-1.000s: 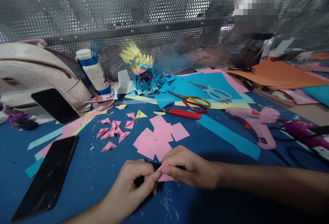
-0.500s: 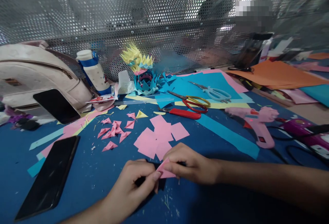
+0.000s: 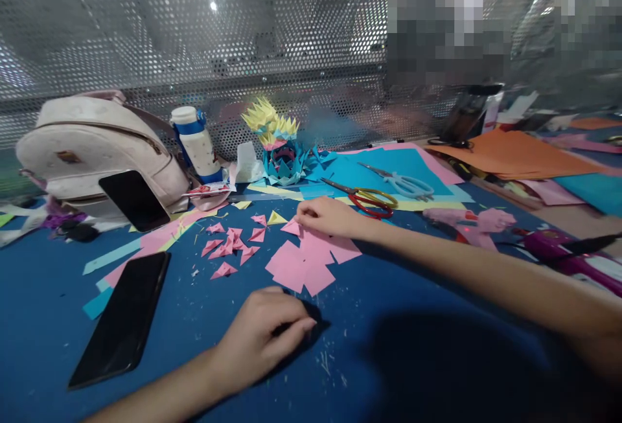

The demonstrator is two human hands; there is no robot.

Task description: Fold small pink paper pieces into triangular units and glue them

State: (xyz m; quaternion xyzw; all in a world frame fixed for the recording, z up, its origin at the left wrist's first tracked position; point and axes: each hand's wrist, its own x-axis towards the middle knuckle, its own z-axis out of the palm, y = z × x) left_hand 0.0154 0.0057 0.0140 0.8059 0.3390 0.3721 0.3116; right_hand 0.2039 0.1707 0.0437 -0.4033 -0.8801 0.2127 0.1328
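My right hand (image 3: 323,216) reaches forward over the pink paper squares (image 3: 302,266), pinching a small folded pink paper triangle (image 3: 291,227) at its fingertips. Closed and loosely curled, my left hand (image 3: 272,329) rests on the blue table near the front, with nothing visible in it. To the left of the squares lies a cluster of folded pink paper pieces (image 3: 233,243). A yellow folded triangle (image 3: 276,217) sits just beside the one I hold. My right hand and wrist cover part of the squares.
Behind my right hand lie red-and-yellow-handled scissors (image 3: 372,203) and light-blue scissors (image 3: 408,184). A pink glue gun (image 3: 479,222) is at right. A phone (image 3: 121,319) lies at left; a backpack (image 3: 97,151), bottle (image 3: 197,144) and spiky paper model (image 3: 284,157) stand behind.
My right hand has moved forward and left, carrying the folded pink paper away from my left hand. The left hand has let go of it and stays near the front. The view has shifted slightly.
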